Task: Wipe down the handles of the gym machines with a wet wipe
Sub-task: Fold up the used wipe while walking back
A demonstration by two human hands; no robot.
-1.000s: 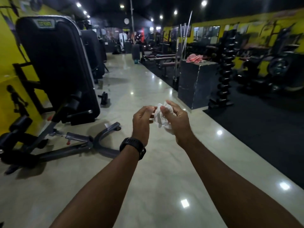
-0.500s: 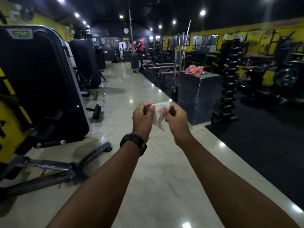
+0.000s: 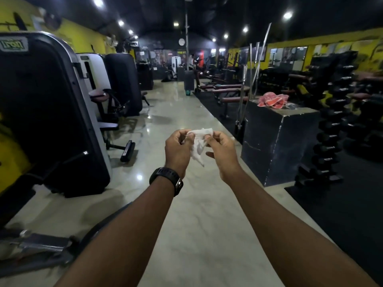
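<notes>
I hold both arms out in front of me over the pale polished floor (image 3: pixel 186 228), and the wet wipe (image 3: pixel 199 141) hangs between my two hands at about chest height. My left hand (image 3: pixel 177 151) has its fingers curled in, pinching the wipe's top left edge between thumb and fingertips. My right hand (image 3: pixel 223 155) pinches the top right edge the same way, with its lower fingers loosely bent beneath. The wipe is white and crumpled, its upper edge stretched a little between the two pinches, and the rest droops down to a ragged point between my wrists. It touches only my fingers and is well apart from any machine. A black watch (image 3: pixel 166 180) sits on my left wrist. To my left stands a big weight machine (image 3: pixel 47 117) with a dark shroud and a light frame edge, and more machines line up behind it along the yellow wall. Part of a dark metal base frame (image 3: pixel 41 245) lies low at the near left. To my right, just off the pale floor, a black box (image 3: pixel 279 146) stands with a pink cloth (image 3: pixel 272 100) lying on its top. Beside the box a tall rack of dumbbells (image 3: pixel 331 129) stands on the black mat (image 3: pixel 342 220). Upright steel bars (image 3: pixel 258 65) stand behind the box, near a row of benches (image 3: pixel 230 90).
</notes>
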